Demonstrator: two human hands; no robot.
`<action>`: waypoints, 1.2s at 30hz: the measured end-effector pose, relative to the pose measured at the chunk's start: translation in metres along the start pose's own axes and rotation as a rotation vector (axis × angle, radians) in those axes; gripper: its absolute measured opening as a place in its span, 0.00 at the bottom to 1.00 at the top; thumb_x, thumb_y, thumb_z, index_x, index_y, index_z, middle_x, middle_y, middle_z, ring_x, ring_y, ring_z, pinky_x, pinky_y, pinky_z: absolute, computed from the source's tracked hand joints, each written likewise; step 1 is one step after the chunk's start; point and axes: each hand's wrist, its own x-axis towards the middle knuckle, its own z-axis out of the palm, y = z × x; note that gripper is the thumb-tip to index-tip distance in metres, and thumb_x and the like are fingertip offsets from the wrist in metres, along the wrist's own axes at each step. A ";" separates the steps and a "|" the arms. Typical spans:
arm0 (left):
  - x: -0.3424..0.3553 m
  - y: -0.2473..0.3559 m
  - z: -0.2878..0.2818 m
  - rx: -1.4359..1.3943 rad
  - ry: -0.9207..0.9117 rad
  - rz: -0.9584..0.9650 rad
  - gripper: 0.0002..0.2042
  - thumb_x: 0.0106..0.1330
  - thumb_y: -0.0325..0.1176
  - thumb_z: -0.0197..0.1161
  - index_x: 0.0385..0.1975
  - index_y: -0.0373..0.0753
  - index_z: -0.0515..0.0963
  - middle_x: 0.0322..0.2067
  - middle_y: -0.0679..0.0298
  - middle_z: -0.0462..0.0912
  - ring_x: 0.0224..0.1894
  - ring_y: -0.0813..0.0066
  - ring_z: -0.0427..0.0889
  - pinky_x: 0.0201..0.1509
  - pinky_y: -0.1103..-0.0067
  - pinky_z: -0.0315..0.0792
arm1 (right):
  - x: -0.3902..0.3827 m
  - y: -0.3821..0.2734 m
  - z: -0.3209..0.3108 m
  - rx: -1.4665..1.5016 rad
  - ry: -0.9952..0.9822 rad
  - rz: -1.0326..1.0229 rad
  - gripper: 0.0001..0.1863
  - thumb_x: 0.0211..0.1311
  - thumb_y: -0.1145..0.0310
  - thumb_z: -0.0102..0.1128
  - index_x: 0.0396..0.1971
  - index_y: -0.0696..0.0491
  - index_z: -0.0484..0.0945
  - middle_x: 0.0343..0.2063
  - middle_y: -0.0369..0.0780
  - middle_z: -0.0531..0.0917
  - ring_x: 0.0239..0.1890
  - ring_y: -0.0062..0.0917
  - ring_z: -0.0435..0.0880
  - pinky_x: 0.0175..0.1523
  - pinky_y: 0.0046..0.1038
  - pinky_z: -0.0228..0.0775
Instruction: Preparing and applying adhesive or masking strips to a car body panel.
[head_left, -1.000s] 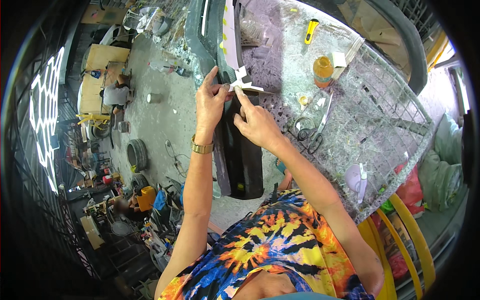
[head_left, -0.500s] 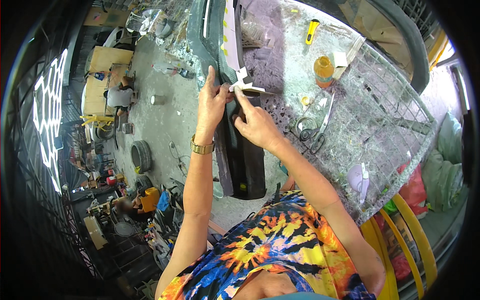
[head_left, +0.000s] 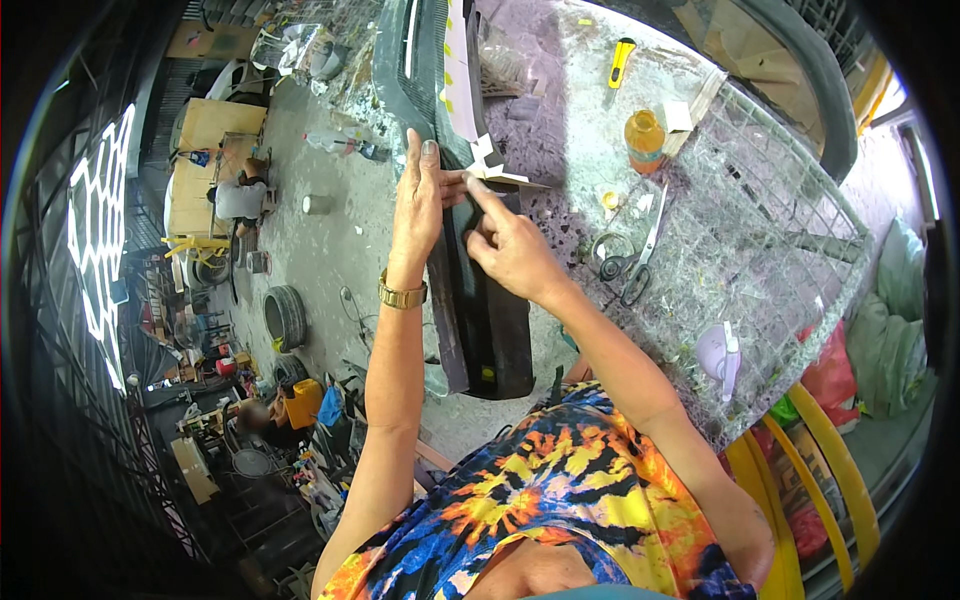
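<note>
A long black panel (head_left: pixel 505 340), shaped like a car trim part, runs from the bench towards me. A white strip with yellow marks (head_left: pixel 457 75) lies along its upper part. Cut white flaps (head_left: pixel 487 155) stick up at the strip's near end. My left hand (head_left: pixel 418 215), wearing a gold watch, lies against the panel's left edge, fingers stretched, some reaching across to the right fingertip. With its index finger extended, my right hand (head_left: pixel 512 245) touches the panel just below the flaps. Its other fingers are loosely curled, and I see nothing held in either hand.
On the dusty bench (head_left: pixel 740 260) lie scissors (head_left: pixel 645 250), a tape roll (head_left: pixel 610 248), a yellow cutter (head_left: pixel 621 62), an orange-liquid bottle (head_left: pixel 645 140) and a lilac mask (head_left: pixel 715 360). A tyre (head_left: pixel 285 318) stands on the floor at left; people sit farther off.
My left fingers have straightened and shifted slightly down from the white flaps. The right index finger has stayed close to the same spot, and the panel has hardly moved.
</note>
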 end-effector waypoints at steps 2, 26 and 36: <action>-0.003 0.005 0.002 -0.011 0.013 -0.016 0.36 0.75 0.53 0.45 0.74 0.39 0.41 0.38 0.50 0.84 0.40 0.66 0.86 0.43 0.75 0.79 | 0.003 -0.002 -0.006 0.004 0.027 0.006 0.35 0.59 0.71 0.56 0.67 0.54 0.58 0.20 0.48 0.79 0.24 0.42 0.80 0.36 0.39 0.73; -0.122 -0.058 0.133 -0.174 -0.261 0.025 0.13 0.75 0.35 0.52 0.45 0.30 0.77 0.34 0.57 0.84 0.31 0.75 0.83 0.31 0.84 0.72 | -0.155 0.152 -0.055 0.495 0.635 0.359 0.29 0.66 0.80 0.49 0.67 0.51 0.58 0.26 0.36 0.80 0.18 0.12 0.67 0.23 0.18 0.61; -0.081 -0.167 0.177 0.439 -0.228 0.335 0.17 0.61 0.26 0.63 0.51 0.35 0.75 0.44 0.60 0.77 0.41 0.69 0.77 0.40 0.76 0.73 | -0.208 0.177 -0.056 0.167 0.633 0.300 0.29 0.64 0.77 0.51 0.66 0.54 0.60 0.29 0.37 0.80 0.30 0.18 0.75 0.39 0.23 0.68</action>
